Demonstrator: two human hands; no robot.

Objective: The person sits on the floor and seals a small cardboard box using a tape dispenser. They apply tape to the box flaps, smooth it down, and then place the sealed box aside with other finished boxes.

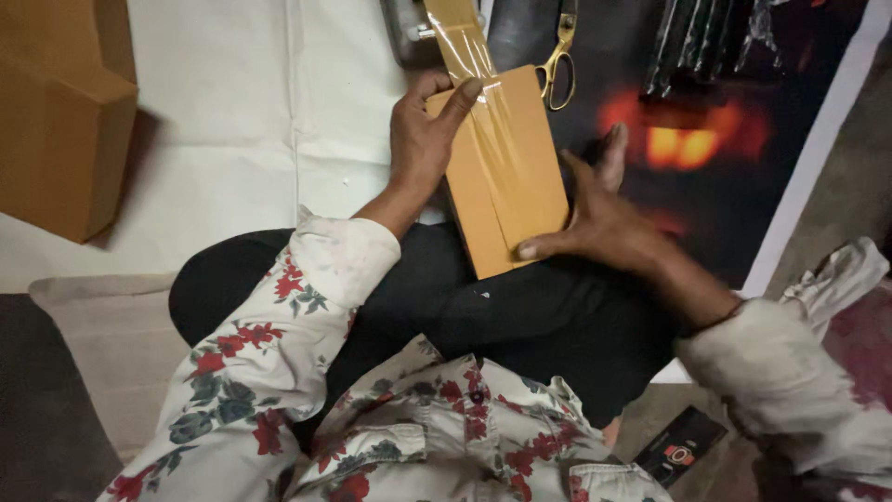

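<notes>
The flat tan box (506, 177) lies lengthwise away from the lap; the left hand (423, 139) presses its taped far end, fingers flat, gripping nothing; the right hand (604, 218) pins its near corner, open.

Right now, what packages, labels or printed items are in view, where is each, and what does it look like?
Small box: on the lap, flat tan cardboard, clear tape down its middle, left hand on top, right hand at its side.
Large box: upper left on white sheet, brown cardboard.
Poster: beneath the scissors, dark with orange glow.
Card: lower right, small, black, orange mark.
</notes>
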